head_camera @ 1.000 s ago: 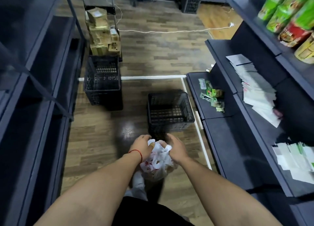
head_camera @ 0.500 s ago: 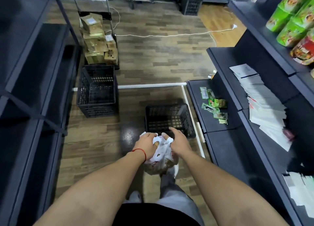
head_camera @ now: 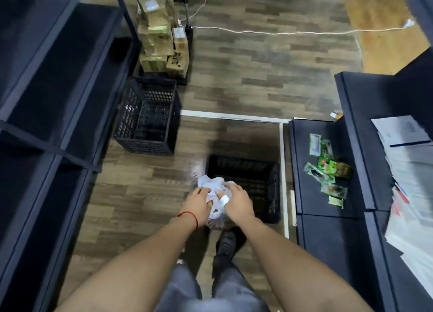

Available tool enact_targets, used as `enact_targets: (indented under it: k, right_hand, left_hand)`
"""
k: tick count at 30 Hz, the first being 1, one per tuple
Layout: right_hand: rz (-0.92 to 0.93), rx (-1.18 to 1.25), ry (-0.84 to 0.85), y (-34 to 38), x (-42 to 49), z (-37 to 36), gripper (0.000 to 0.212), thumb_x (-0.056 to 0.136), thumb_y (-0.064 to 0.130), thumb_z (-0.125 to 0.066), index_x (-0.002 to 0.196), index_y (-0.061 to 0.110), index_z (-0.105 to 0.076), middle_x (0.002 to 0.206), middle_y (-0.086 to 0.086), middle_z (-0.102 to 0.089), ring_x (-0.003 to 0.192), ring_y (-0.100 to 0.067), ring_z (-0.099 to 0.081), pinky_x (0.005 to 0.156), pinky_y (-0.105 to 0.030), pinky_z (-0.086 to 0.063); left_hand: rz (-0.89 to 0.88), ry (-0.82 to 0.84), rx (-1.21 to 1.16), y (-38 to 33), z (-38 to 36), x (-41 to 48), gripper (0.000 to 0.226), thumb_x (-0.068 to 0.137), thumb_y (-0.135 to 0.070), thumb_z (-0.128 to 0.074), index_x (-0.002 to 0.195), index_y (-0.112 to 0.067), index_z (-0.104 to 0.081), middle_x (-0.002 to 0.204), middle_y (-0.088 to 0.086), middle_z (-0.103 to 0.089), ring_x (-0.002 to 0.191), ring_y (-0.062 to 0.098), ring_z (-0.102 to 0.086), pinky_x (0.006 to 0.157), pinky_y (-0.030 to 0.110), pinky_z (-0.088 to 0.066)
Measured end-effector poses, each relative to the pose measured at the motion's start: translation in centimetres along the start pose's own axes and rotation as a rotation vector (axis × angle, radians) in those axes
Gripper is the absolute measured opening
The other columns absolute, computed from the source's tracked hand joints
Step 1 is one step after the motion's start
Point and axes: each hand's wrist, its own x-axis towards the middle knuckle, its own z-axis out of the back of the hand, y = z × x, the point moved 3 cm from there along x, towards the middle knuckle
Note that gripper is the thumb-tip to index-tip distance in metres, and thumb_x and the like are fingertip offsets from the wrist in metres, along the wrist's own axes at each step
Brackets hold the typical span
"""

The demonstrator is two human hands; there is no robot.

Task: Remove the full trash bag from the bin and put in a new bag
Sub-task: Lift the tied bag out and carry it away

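Pinching trash bag, left hand, right hand, crate now nearer

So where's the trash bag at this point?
Head view, lower centre: the trash bag is held between the left hand and right hand, by the near left corner of the black crate on the floor.

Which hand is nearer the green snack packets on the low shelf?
Right. The right hand grips the trash bag on the side toward the snack packets; the left hand grips its far side.
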Motion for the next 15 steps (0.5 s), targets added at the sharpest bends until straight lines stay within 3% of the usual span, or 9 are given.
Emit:
enact_targets:
  k: [5, 9, 12, 15]
  right_hand:
    - [0.028, -0.075, -0.013, -3.8, 7.3, -1.3, 0.056, 0.089, 0.063, -0.048, 0.129, 0.025, -0.058, 0.135, 0.003, -0.056, 0.125, -0.024, -0.047, 0.100, -0.037, -0.042]
    - [0.060, -0.103, -0.030, -7.2, 13.3, -5.1, 0.041, 0.088, 0.053, -0.059, 0.118, 0.027, -0.067, 0.126, 0.006, -0.061, 0.118, -0.022, -0.053, 0.097, -0.038, -0.044]
    - [0.081, -0.125, -0.063, -10.3, 18.6, -9.4, 0.033, 0.085, 0.047, -0.066, 0.112, 0.030, -0.070, 0.123, 0.003, -0.062, 0.113, -0.024, -0.055, 0.094, -0.042, -0.046]
    - [0.057, -0.126, -0.079, -13.3, 22.6, -13.1, 0.028, 0.085, 0.039, -0.069, 0.111, 0.030, -0.072, 0.126, 0.000, -0.061, 0.112, -0.026, -0.057, 0.094, -0.041, -0.046]
  left_hand:
    - [0.031, 0.000, -0.059, 0.9, -1.9, 6.8, 0.043, 0.090, -0.018, -0.050, 0.132, -0.012, -0.049, 0.132, 0.011, -0.050, 0.124, 0.028, -0.047, 0.106, 0.037, -0.038]
    - [0.053, -0.004, -0.090, 3.2, -5.1, 12.3, 0.037, 0.092, -0.022, -0.050, 0.129, -0.013, -0.050, 0.129, 0.010, -0.052, 0.121, 0.028, -0.050, 0.102, 0.040, -0.043]
    - [0.087, 0.006, -0.075, 6.1, -8.5, 17.3, 0.039, 0.091, -0.032, -0.049, 0.127, -0.018, -0.052, 0.131, 0.007, -0.053, 0.117, 0.030, -0.053, 0.097, 0.040, -0.046]
    - [0.103, -0.002, -0.075, 9.0, -11.5, 21.6, 0.055, 0.081, -0.050, -0.035, 0.122, -0.020, -0.055, 0.128, 0.007, -0.056, 0.115, 0.031, -0.054, 0.094, 0.042, -0.048]
